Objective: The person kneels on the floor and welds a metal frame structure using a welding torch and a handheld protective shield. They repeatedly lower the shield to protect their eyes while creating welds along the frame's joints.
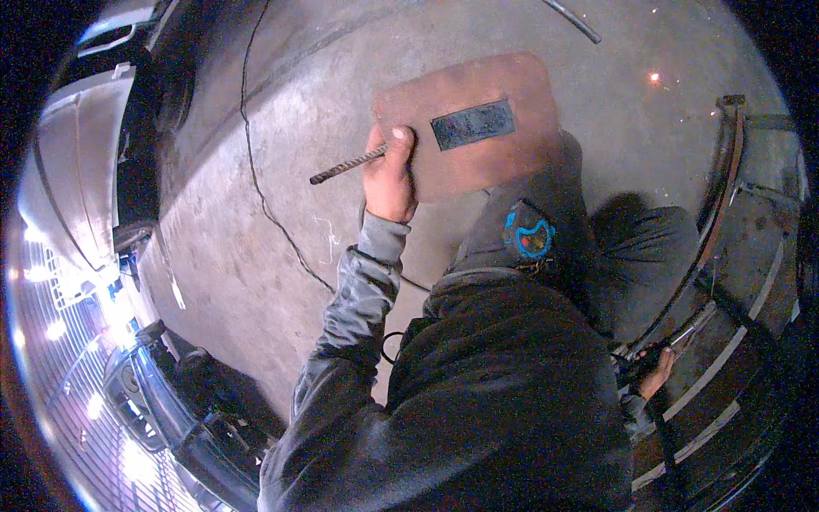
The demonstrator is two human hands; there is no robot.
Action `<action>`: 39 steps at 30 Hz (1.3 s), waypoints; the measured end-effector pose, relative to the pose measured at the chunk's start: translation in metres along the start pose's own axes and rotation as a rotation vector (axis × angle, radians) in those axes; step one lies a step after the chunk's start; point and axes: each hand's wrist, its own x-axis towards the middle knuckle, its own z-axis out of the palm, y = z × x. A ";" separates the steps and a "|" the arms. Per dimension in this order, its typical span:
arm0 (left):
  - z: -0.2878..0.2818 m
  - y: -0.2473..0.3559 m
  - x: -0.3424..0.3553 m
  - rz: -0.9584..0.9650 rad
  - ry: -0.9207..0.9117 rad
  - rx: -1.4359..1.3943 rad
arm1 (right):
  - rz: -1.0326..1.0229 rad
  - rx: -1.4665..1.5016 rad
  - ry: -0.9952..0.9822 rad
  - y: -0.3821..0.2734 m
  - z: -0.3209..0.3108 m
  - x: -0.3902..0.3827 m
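My left hand [391, 177] is closed around the left edge of a reddish-brown hand-held welding shield [520, 85], thumb on the near face. A dark rectangular viewing window [473, 125] is set in its middle. From under my thumb a ribbed metal rod [341, 166] sticks out to the left. At the lower right, my right hand [658, 375] is wrapped around a black-handled tool [633, 367], partly hidden by my dark jacket. Close to it lies a pale metal piece [695, 326]; whether the two are joined, I cannot tell.
A curved metal frame [721, 188] with slats stands on my right. A black cable [256, 179] runs over the concrete floor [213, 282]. An orange spark [654, 78] glows beyond the shield, near a metal bar [572, 19]. Vehicles or vehicle parts [81, 162] line the left side.
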 end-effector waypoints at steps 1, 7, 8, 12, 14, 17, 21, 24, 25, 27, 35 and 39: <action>-0.002 -0.004 -0.002 -0.014 0.002 -0.009 | 0.016 0.027 0.018 -0.007 0.004 -0.001; -0.031 -0.019 -0.034 -0.072 0.052 -0.130 | 0.179 0.189 -0.136 -0.062 0.020 -0.021; -0.036 -0.019 -0.041 -0.075 0.064 -0.165 | 0.200 0.220 -0.147 -0.070 0.024 -0.025; -0.068 -0.039 -0.059 -0.131 0.149 -0.267 | 0.172 0.234 -0.121 -0.081 0.028 -0.030; -0.076 -0.040 -0.059 -0.089 0.229 -0.280 | 0.171 0.243 -0.154 -0.089 0.027 -0.028; -0.083 -0.035 -0.053 0.003 0.331 -0.277 | 0.105 0.226 -0.159 -0.090 0.031 -0.025; -0.098 -0.037 -0.051 0.066 0.326 -0.345 | 0.116 0.211 -0.129 -0.103 0.041 -0.029; -0.103 -0.036 -0.055 0.054 0.345 -0.349 | 0.098 0.236 -0.205 -0.104 0.036 -0.024; -0.102 -0.035 -0.055 0.047 0.347 -0.345 | 0.084 0.237 -0.204 -0.101 0.036 -0.025; -0.103 -0.033 -0.055 0.035 0.334 -0.345 | 0.077 0.235 -0.182 -0.098 0.032 -0.025; -0.097 -0.037 -0.050 0.016 0.313 -0.328 | -0.120 -0.006 -0.110 -0.086 0.029 -0.022; -0.102 -0.041 -0.024 -0.234 0.337 0.018 | -0.006 0.138 -0.144 -0.105 0.043 -0.032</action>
